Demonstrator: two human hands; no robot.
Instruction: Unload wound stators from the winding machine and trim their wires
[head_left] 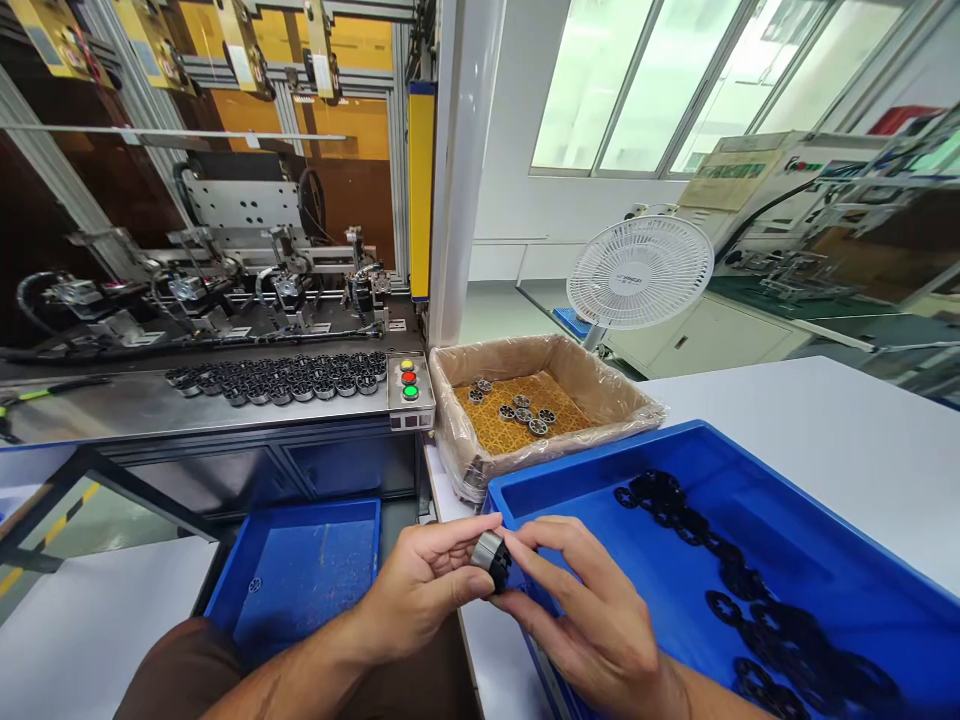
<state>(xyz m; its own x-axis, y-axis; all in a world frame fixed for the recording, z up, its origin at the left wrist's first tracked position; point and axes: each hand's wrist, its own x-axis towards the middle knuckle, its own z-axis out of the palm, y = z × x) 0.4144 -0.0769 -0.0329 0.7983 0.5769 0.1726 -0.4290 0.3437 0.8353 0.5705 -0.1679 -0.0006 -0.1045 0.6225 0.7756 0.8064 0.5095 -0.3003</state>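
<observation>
My left hand (427,580) pinches a short cylinder, a motor stator core (487,550), with a grey laminated metal side and a black toothed plastic end facing right. My right hand (585,600) closes its thumb and fingertips on the black plastic end piece (501,568); the fingers partly hide it. Both hands are in front of me, just left of the blue tray's near corner. In that blue tray (600,500) lie many loose black spoked plastic rings (724,605). Beyond it, a plastic-lined carton (600,395) contains several metal stator cores (523,414).
Rows of black-ended cores (292,380) stand on the machine's ledge, beside a button box (409,385). A lower blue tray (315,560) holds one small ring (255,585). A white fan (641,272) stands behind the carton. Machine fixtures (292,290) fill the back left.
</observation>
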